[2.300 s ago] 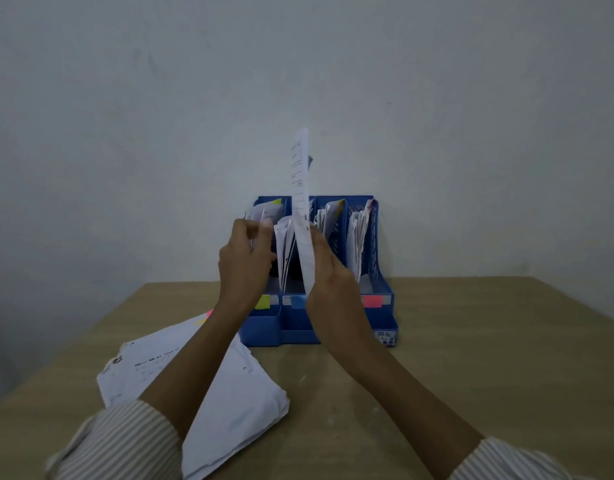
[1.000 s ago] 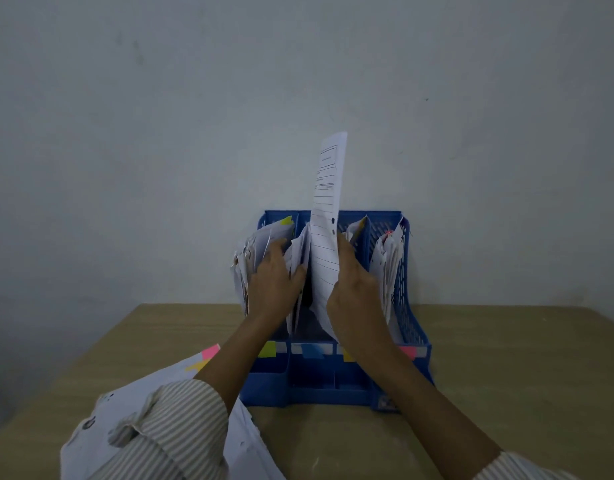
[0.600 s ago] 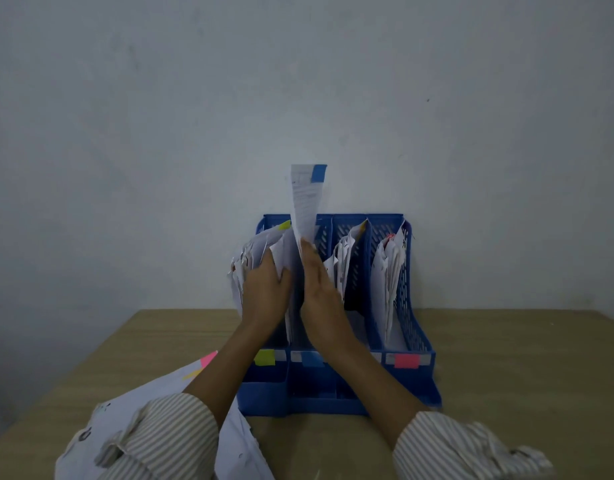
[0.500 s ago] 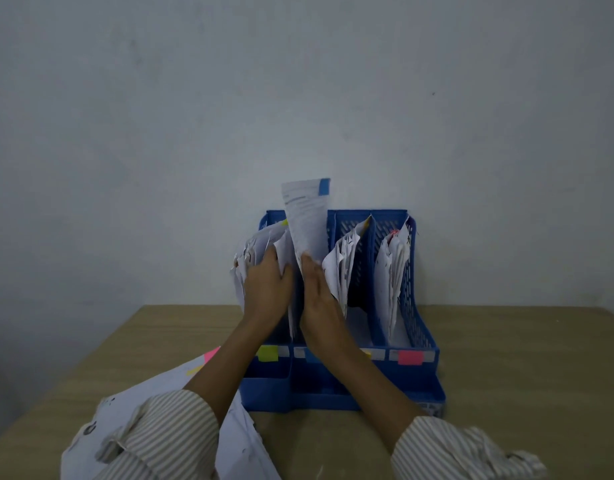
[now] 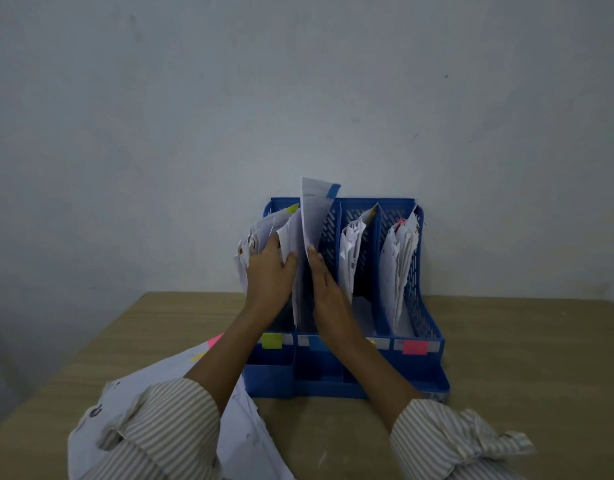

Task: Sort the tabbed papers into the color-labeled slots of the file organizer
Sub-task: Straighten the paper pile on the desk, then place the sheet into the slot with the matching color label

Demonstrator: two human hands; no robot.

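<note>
A blue file organizer [image 5: 423,306] stands at the far middle of a wooden table [image 5: 523,358], against a pale wall [image 5: 298,81]. It has four upright slots, each with a colour label on the near front edge: yellow label [image 5: 272,340] on the leftmost, a blue label [image 5: 317,342] partly hidden by the right forearm, one mostly hidden, and a pink label [image 5: 415,347] on the rightmost.

A sheet with a blue tab [image 5: 314,216] stands nearly upright in the second slot from the left, its top corner rising above the organizer's back wall. The right hand [image 5: 328,292] lies flat along the sheet's right face, fingers straight and together, fingertips touching the paper. The left hand [image 5: 271,271] is just left of the sheet, its fingers spread and pressing the papers in the leftmost slot [image 5: 255,237] leftward, away from the sheet. The sheet sits between the two hands.

The two right slots hold bundles of paper [image 5: 350,258]. A loose pile of unsorted papers [image 5: 243,438] lies on the near left of the table, under the left striped sleeve [image 5: 167,431].
</note>
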